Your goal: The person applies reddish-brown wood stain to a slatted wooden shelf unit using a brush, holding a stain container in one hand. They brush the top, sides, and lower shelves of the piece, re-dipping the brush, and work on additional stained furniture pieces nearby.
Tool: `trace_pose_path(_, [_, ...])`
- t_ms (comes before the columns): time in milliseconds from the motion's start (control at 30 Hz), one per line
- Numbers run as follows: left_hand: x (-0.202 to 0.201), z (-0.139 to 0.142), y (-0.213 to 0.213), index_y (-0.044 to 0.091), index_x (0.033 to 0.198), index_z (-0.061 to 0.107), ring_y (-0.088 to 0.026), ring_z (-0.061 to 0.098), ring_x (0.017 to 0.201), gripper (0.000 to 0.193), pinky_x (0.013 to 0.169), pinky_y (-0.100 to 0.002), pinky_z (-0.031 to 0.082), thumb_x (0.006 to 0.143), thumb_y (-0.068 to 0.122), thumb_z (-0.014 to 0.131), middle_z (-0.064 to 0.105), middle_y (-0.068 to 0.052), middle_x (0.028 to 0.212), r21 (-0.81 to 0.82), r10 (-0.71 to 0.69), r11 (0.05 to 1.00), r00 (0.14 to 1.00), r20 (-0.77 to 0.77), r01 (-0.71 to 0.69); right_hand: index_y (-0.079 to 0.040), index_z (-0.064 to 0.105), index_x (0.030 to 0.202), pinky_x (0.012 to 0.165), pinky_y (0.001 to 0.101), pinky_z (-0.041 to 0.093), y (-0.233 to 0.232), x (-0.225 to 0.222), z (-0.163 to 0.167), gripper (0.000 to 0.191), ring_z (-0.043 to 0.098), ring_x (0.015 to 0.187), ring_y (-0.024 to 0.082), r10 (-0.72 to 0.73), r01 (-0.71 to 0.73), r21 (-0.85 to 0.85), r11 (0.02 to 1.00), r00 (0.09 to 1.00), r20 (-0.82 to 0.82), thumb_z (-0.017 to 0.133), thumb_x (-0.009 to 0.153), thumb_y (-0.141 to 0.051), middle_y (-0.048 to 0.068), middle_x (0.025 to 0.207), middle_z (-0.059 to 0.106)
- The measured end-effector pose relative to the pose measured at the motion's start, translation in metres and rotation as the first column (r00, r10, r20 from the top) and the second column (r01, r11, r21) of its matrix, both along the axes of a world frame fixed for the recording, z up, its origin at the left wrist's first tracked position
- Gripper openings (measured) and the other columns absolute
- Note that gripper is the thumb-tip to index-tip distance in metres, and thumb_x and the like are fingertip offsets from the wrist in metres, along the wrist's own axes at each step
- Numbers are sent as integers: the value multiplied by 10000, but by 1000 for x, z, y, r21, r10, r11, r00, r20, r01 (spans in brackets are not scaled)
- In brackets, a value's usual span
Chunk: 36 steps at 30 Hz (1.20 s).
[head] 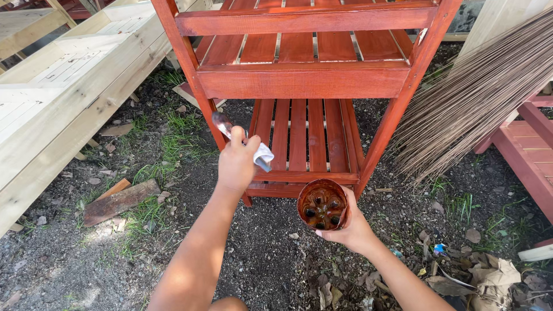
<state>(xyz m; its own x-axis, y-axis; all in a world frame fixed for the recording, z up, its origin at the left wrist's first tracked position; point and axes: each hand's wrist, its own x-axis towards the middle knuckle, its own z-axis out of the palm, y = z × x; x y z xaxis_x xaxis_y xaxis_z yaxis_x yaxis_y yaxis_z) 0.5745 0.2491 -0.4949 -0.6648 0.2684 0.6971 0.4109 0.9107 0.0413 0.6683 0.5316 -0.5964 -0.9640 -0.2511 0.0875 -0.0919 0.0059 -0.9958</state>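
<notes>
I see my left hand [237, 164] closed around a brush [226, 128] wrapped in a white rag [264, 154], raised by the red shelf [299, 80] leg. My right hand [351, 230] grips a cut bottle cup [322, 204] of dark stain, low before the bottom slats

Light: bright daylight from above, hard and even.
Shadows: dark band under the red slatted rack [305, 80], across its lower slats and the soil just behind it.
Glare: pale unpainted planks [63, 86] left of the rack are nearly washed out.
Sharpness: crisp at the rack; slight softness on the forearms at the bottom edge.
Distortion: rack posts splay outward, wide-lens bend toward the corners.
</notes>
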Motion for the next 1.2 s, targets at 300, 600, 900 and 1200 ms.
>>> trace_pose_path(300, [-18, 18, -4, 102, 957, 584, -356, 665, 763, 272, 598, -467, 558, 741, 48, 740, 491, -153, 1084, -38, -25, 999, 995, -98, 21, -144, 271, 1483, 1145, 431, 480, 0, 1, 2, 1075, 530, 1372, 243, -4, 4, 20, 1000, 1000, -27, 892, 621, 19, 87, 1430, 514])
trace_pose_path(600, [-15, 10, -9, 102, 965, 585, -344, 677, 791, 236, 603, -455, 562, 783, 7, 701, 501, -133, 1069, -116, -32, 993, 995, -93, 22, -158, 246, 1488, 1145, 427, 487, 0, 0, 2, 1090, 524, 1380, 237, 14, -14, 26, 1000, 1000, 4, 887, 621, 0, 75, 1444, 500])
trace_pose_path(900, [-12, 5, 2, 102, 943, 592, -339, 667, 703, 227, 581, -464, 557, 774, 14, 715, 510, -133, 1050, -108, 2, 994, 1000, 6, -2, -176, 252, 1480, 1148, 427, 477, -1, 0, 0, 1109, 531, 1379, 239, 1, -2, 76, 997, 1000, 13, 903, 596, -14, 71, 1432, 520])
trace_pose_path(1200, [-12, -18, -15, 124, 969, 604, -347, 675, 757, 288, 569, -449, 569, 730, 24, 730, 522, -124, 1083, -190, 17, 982, 999, 51, -7, -175, 254, 1490, 1137, 433, 498, -3, -2, -5, 1113, 526, 1379, 247, 4, -4, 34, 999, 1000, -5, 904, 600, -21, 68, 1435, 511])
